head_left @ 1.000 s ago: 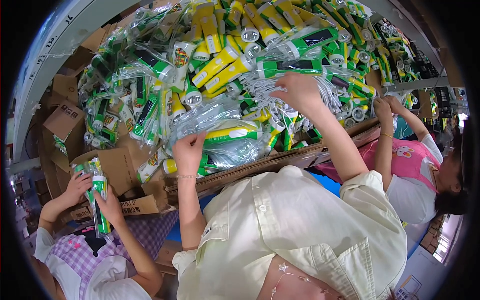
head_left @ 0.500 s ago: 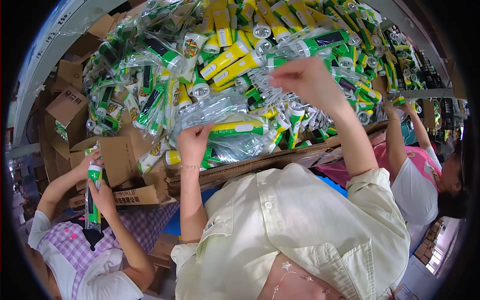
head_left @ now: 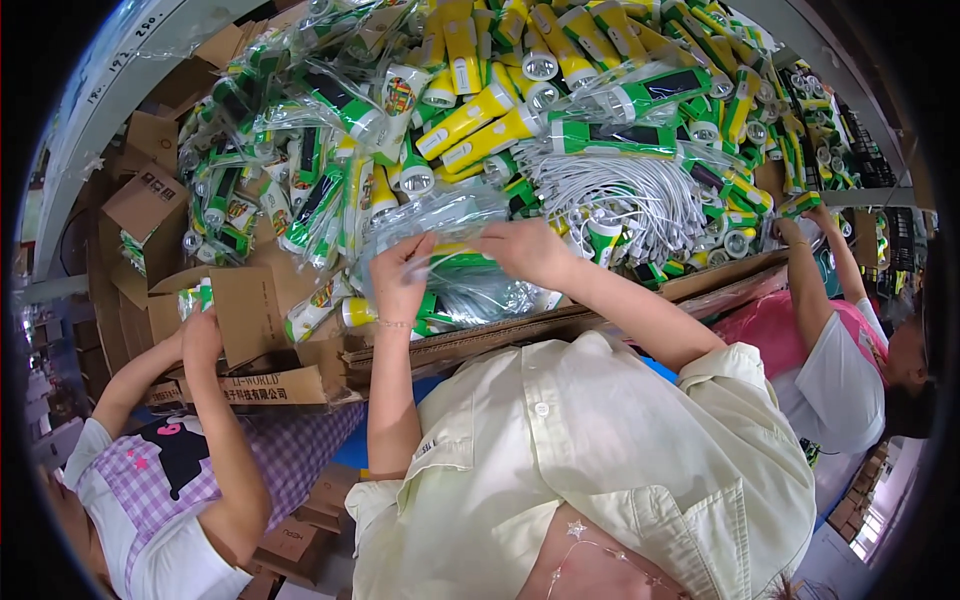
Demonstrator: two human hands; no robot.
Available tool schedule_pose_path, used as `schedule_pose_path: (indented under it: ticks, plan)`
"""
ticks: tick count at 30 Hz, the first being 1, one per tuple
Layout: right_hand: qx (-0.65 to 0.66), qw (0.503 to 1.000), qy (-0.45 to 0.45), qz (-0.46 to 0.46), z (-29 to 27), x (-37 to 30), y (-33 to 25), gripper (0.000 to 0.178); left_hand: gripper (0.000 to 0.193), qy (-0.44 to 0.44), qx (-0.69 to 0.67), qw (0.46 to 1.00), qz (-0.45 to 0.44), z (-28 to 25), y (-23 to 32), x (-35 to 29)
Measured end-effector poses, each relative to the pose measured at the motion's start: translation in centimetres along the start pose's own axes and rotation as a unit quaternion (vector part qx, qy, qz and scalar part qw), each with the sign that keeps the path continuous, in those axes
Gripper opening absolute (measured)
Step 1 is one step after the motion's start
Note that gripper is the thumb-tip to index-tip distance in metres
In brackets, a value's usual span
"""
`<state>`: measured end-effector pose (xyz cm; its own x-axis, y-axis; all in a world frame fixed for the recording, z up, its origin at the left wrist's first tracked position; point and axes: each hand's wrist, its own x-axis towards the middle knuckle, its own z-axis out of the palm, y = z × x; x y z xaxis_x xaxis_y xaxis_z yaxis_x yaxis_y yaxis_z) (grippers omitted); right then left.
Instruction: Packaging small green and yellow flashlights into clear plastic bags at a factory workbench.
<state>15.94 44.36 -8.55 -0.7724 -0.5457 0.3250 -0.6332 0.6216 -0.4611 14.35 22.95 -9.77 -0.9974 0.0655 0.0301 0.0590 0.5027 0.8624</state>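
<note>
My left hand [head_left: 400, 280] is closed at the end of a yellow and green flashlight [head_left: 460, 260], above a stack of clear plastic bags [head_left: 425, 222]. My right hand [head_left: 525, 252] is level with it, fingers pinched together, partly covering the flashlight. A pale, motion-blurred strand, which looks like a white cable [head_left: 432, 264], stretches between the two hands. Just beyond my right hand lies a large bundle of white cables [head_left: 625, 195]. Around it are heaped many flashlights, some yellow [head_left: 465, 120], others green with dark panels and wrapped in clear plastic [head_left: 650, 85].
A cardboard edge [head_left: 560, 318] runs along the front of the heap. At left a co-worker's hands [head_left: 200, 335] reach to an open carton [head_left: 245, 315]. On the right another co-worker's hands [head_left: 800, 225] hold a green item. A metal frame post [head_left: 75, 150] stands at far left.
My right hand has come down and left from above the cable bundle to beside my left hand. The left co-worker has moved a bagged flashlight up to the carton.
</note>
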Motion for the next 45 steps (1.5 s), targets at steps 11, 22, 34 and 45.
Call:
schedule_pose_path:
  ticks: [11, 22, 34, 45]
  plan:
    - [-0.247, 0.930, -0.250, 0.104, -2.2, 1.9, -1.1, 0.008, 0.023, -0.138, -0.230, 0.948, -0.174, -1.5, 0.1, -0.4]
    - [0.001, 0.998, 0.044, 0.046, 2.9, 5.7, -1.9, 0.018, 0.007, -0.074, -0.128, 0.980, -0.130, -1.9, -0.5, -0.9]
    - [-0.050, 0.990, 0.086, 0.100, -0.5, 5.6, 2.0, 0.015, 0.005, 0.132, -0.174, 0.976, 0.009, -15.7, -1.2, 6.0]
    - [-0.198, 0.968, -0.042, 0.150, 8.4, 8.0, 1.8, 0.015, 0.031, 0.368, 0.364, 0.851, -0.092, -29.0, -10.9, 18.6]
